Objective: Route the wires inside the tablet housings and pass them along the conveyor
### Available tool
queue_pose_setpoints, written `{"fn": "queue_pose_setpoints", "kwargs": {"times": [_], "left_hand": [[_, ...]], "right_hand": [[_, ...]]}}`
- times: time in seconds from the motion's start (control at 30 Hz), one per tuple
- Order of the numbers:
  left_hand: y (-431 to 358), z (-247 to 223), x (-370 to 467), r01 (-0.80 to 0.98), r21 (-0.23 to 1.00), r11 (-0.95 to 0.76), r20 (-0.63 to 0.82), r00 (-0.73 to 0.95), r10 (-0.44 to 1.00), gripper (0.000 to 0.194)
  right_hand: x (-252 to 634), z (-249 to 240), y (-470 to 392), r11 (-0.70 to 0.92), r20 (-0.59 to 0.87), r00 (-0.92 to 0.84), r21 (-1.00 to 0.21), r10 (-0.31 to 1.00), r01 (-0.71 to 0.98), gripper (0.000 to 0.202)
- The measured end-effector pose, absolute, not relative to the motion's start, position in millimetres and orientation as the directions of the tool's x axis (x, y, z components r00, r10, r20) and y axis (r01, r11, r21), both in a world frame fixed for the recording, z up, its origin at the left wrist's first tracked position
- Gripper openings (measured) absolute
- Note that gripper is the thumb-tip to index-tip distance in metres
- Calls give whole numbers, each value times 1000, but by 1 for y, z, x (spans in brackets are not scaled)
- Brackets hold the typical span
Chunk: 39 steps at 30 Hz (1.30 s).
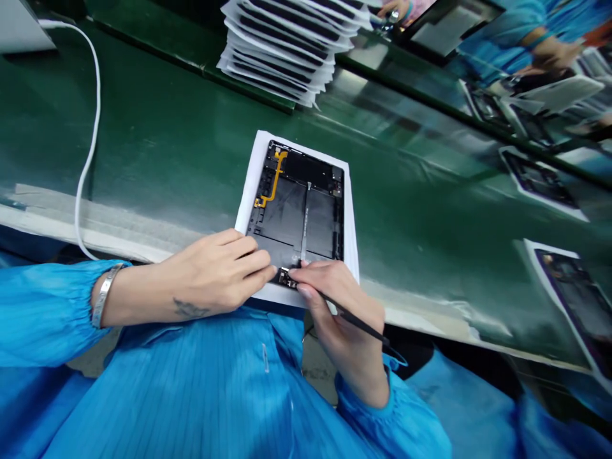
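Note:
An opened tablet with black insides and an orange flex cable lies on a white sheet at the table's front edge. My left hand rests over its lower left corner, fingers close together; whatever is under the fingertips is hidden. Black tweezers are pinched in my right hand, their tips hidden by the fingers at the tablet's bottom edge. A small circuit part shows between the fingertips of both hands.
A tall stack of white sheets with dark layers stands behind the tablet. A white cable curves down the left side. More opened tablets lie at the right. Beyond the rail are another person's hands, blurred.

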<state>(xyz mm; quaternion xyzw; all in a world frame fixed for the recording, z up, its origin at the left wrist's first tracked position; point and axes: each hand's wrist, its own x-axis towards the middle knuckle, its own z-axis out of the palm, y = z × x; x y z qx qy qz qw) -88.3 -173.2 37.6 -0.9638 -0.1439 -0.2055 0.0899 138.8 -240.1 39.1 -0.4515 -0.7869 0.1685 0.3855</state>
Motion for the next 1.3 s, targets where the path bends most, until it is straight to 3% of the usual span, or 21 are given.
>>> {"fn": "queue_pose_setpoints", "kwargs": {"times": [0.17,0.33,0.47,0.53,0.67,0.77,0.83,0.9,0.97,1.03,1.13,1.2,1.3], "left_hand": [[-174,39,-84,324,-143,-935,423,874,238,29],[-178,32,-95,318,-41,-947,467,844,263,28],[-185,22,-105,322,-3,-947,482,830,281,16],[-188,19,-107,333,2,-943,507,813,288,12],[-186,20,-108,316,55,-947,551,781,293,15],[-173,29,-115,369,183,-911,543,734,407,18],[-160,38,-121,509,395,-765,431,633,644,20],[-146,45,-124,591,665,-457,129,513,849,35],[-135,49,-120,547,833,-85,-237,492,838,54],[-125,51,-108,469,879,88,-365,542,757,63],[-108,60,-88,449,876,-175,-130,570,812,58],[-89,76,-79,473,796,-378,48,573,818,51],[-50,120,-69,483,696,-531,174,604,777,39]], "right_hand": [[137,42,-249,586,412,-419,-511,809,629,23],[142,39,-248,565,453,-343,-592,823,575,19],[143,34,-244,607,508,-346,-551,788,573,26],[139,31,-241,618,451,-427,-491,784,614,23],[127,27,-236,663,401,-548,-249,734,706,19],[118,22,-234,652,440,-525,-212,728,727,31],[112,18,-232,621,471,-471,-235,746,748,32],[105,17,-228,596,512,-417,-255,751,761,30],[99,19,-223,589,547,-380,-274,746,761,30],[93,22,-217,594,565,-366,-294,740,748,32],[87,24,-210,605,607,-334,-318,721,730,32],[86,22,-207,606,642,-288,-351,711,714,28],[92,14,-204,603,660,-222,-430,718,672,22]]}}
